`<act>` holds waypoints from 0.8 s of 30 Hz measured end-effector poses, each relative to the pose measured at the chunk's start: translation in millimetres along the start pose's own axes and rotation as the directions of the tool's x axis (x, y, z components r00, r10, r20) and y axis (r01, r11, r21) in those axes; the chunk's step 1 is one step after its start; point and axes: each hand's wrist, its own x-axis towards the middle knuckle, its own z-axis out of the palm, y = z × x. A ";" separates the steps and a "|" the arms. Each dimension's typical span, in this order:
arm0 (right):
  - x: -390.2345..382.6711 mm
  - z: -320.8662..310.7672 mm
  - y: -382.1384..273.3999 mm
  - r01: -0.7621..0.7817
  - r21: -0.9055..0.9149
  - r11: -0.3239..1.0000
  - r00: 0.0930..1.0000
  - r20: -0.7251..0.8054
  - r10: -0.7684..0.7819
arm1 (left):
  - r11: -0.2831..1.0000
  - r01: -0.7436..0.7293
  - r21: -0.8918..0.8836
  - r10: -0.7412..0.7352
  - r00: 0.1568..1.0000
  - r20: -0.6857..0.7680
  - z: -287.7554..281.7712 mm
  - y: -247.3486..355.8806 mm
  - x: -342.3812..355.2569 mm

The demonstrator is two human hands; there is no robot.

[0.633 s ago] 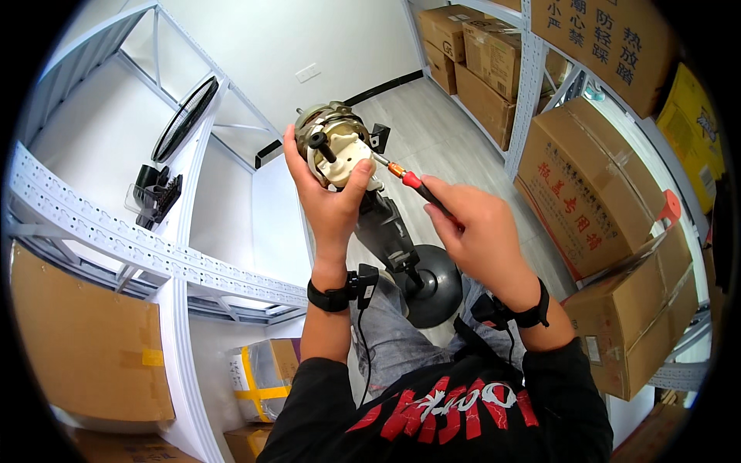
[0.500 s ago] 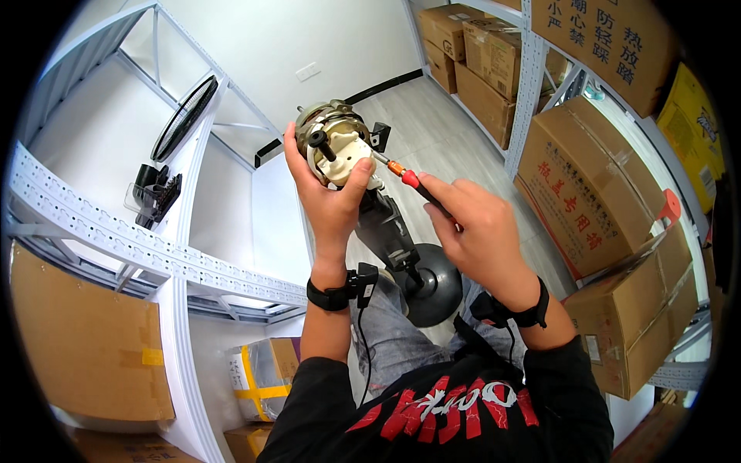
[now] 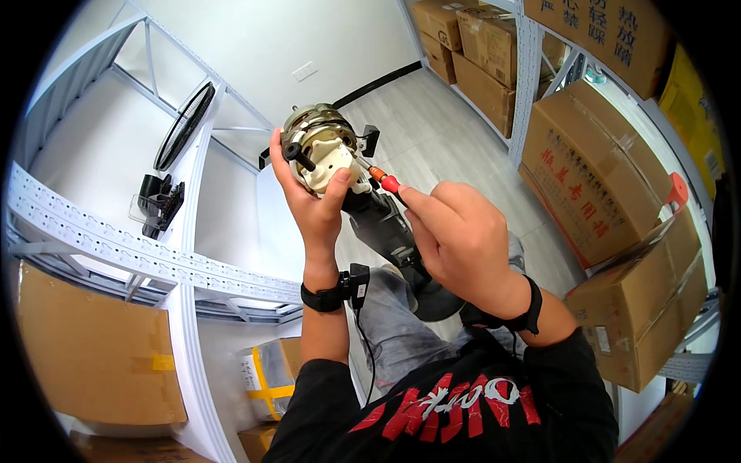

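My left hand [image 3: 315, 212] is wrapped round a fan motor [image 3: 318, 123], its thumb pressed on the cream plastic housing [image 3: 333, 154] at the near side. A black knob [image 3: 299, 157] sticks out of that housing. In my right hand [image 3: 463, 239] is a screwdriver [image 3: 386, 182] with a red, orange and black handle. Its shaft slants up-left to the right side of the motor; the exact contact of the tip is too small to make out. Below the motor runs the black fan stand [image 3: 392, 239], down to a round black base [image 3: 438, 302] between my legs.
On the left, a white metal shelf [image 3: 139, 247] carries a black fan grille [image 3: 185, 127] and black fan parts [image 3: 160, 202]. Cardboard boxes [image 3: 594, 174] fill the right-hand rack, and a taped box [image 3: 266, 378] sits low on the left. Grey flooring [image 3: 432, 116] lies beyond the stand.
The view has shifted a little. Both hands and the motor appear slightly further left, and my right hand has turned, hiding more of the handle. The screwdriver still points at the motor's right side.
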 end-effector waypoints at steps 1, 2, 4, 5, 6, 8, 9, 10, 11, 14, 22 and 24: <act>0.0 0.4 1.0 0.016 0.016 1.000 1.000 -0.008 -0.016 | 1.000 -0.002 0.004 0.002 1.000 0.000 -1.2 -0.4 -0.2; -0.5 -2.2 -2.5 -0.077 0.037 0.996 0.995 0.073 0.074 | 1.000 0.001 0.005 -0.001 1.000 0.001 -2.1 -0.6 0.4; -2.5 -10.2 -13.7 -0.259 0.053 0.964 0.941 0.239 0.240 | 1.000 0.008 0.001 -0.008 1.000 -0.002 -4.1 -2.2 1.0; -3.4 -10.0 -14.5 -0.266 0.049 0.963 0.938 0.245 0.246 | 1.000 0.004 -0.003 -0.004 1.000 -0.001 -5.3 -3.1 1.1; -4.5 -10.4 -15.0 -0.274 0.044 0.961 0.934 0.249 0.255 | 1.000 0.000 -0.008 0.000 1.000 0.002 -5.9 -3.9 1.2; -6.2 -10.3 -12.7 -0.205 0.043 0.978 0.960 0.206 0.193 | 1.000 0.005 -0.018 -0.005 1.000 0.009 -5.3 -3.6 0.3; -6.2 -8.5 -7.8 -0.127 0.043 0.991 0.980 0.158 0.119 | 1.000 0.013 -0.023 -0.012 1.000 0.012 -4.8 -2.0 0.1; -5.9 -6.0 -3.2 -0.048 0.039 0.998 0.993 0.109 0.043 | 0.999 0.020 -0.028 -0.020 1.000 0.015 -4.4 -1.1 0.2; -5.0 -2.6 1.3 0.000 0.038 0.999 0.998 0.067 -0.002 | 0.999 0.021 -0.033 -0.020 1.000 0.020 -4.4 -1.0 1.0; -2.8 1.8 5.1 0.030 0.061 0.998 0.999 0.011 -0.031 | 0.998 0.023 -0.053 -0.021 0.999 0.026 -6.3 -2.8 2.0; -7.7 -9.3 -5.5 -0.094 0.014 0.995 0.986 0.137 0.091 | 0.997 0.025 -0.071 -0.023 0.999 0.032 -8.1 -4.2 0.3; -4.7 -0.1 4.7 0.037 0.026 0.999 0.999 -0.001 -0.037 | 0.998 0.015 -0.068 -0.012 0.999 0.038 -7.7 -3.1 0.6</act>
